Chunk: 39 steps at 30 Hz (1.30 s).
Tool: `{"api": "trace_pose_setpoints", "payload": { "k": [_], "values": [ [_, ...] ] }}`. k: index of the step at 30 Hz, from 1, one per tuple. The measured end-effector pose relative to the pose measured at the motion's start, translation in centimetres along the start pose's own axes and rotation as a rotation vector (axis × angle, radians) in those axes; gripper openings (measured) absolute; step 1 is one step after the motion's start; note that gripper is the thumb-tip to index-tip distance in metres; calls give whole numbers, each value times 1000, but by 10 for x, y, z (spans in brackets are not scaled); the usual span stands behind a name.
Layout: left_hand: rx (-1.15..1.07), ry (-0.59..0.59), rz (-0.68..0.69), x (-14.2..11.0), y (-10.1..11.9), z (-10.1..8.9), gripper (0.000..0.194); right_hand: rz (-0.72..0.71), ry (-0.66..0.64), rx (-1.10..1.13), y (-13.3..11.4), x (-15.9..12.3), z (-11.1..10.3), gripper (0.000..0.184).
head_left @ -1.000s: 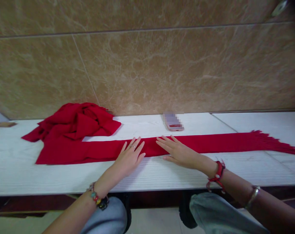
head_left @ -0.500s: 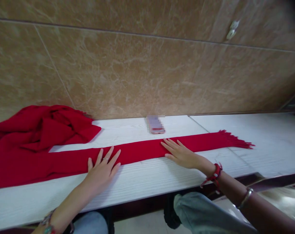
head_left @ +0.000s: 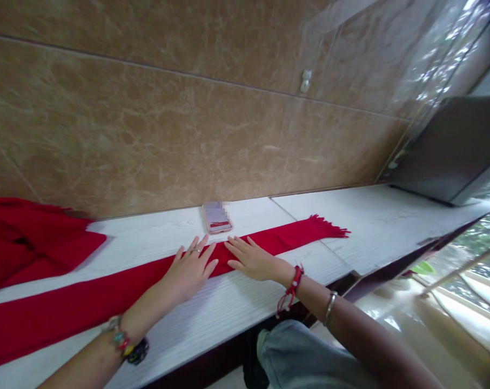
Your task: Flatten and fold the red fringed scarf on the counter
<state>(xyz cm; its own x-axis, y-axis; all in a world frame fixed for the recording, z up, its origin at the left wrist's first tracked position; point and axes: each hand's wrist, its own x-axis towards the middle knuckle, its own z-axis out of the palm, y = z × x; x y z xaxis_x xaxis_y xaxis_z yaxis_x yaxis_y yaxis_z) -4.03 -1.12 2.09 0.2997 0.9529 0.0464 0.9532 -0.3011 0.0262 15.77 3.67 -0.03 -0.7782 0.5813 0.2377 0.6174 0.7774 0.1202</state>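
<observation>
A long red scarf [head_left: 119, 292] lies as a flat folded strip along the white tabletop, its fringed end pointing right. My left hand [head_left: 191, 270] rests on the strip with fingers spread; a ring is on one finger. Just to its right, my right hand [head_left: 255, 260] also lies flat on the cloth, fingers stretched toward the left. Neither hand grips the fabric. At the far left a bunched heap of the red cloth [head_left: 38, 243] sits against the wall; whether it joins the strip is out of view.
A phone [head_left: 217, 219] lies between the scarf and the brown tiled wall [head_left: 167, 135]. Farther right along the white table [head_left: 342, 216] stands a large dark grey box-like object [head_left: 451, 146]. A wall socket [head_left: 305, 81] is above. The table's front edge is close to my legs.
My view has swung to the right, bringing the grey object into sight. My left hand has slid right along the scarf, and the hands are now closer together.
</observation>
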Motion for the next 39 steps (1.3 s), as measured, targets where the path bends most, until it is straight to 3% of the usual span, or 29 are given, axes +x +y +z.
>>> {"api": "trace_pose_setpoints", "payload": {
  "k": [3,6,9,12,15,19,22,24,29,33,36,39],
  "values": [
    [17,16,91,17,7,18,47,14,-38,-78,28,-17,5,45],
    [37,95,117,18,-2,33,48,57,-104,-203,77,-52,7,33],
    [46,109,115,17,-7,36,49,182,-159,-278,126,-89,8,29],
    [70,38,80,19,-6,33,51,309,-189,-303,165,-119,11,30],
    [99,-30,51,22,-3,32,53,411,-202,-308,191,-143,13,30],
    [109,7,49,21,-3,34,54,509,-169,-282,202,-156,8,31],
    [94,48,61,20,-2,36,53,604,-76,-245,187,-136,1,37],
    [85,85,70,19,0,36,51,580,-8,-187,164,-110,-2,45],
    [82,73,53,8,3,27,52,253,28,107,75,-35,-5,52],
    [90,-3,-10,-17,-5,18,51,33,-1,207,10,2,-3,54],
    [88,-32,-62,-41,-20,13,49,-49,-7,211,-14,13,2,53],
    [86,-45,-124,-66,-40,10,49,-87,-27,174,-17,14,7,52]
  ]
}}
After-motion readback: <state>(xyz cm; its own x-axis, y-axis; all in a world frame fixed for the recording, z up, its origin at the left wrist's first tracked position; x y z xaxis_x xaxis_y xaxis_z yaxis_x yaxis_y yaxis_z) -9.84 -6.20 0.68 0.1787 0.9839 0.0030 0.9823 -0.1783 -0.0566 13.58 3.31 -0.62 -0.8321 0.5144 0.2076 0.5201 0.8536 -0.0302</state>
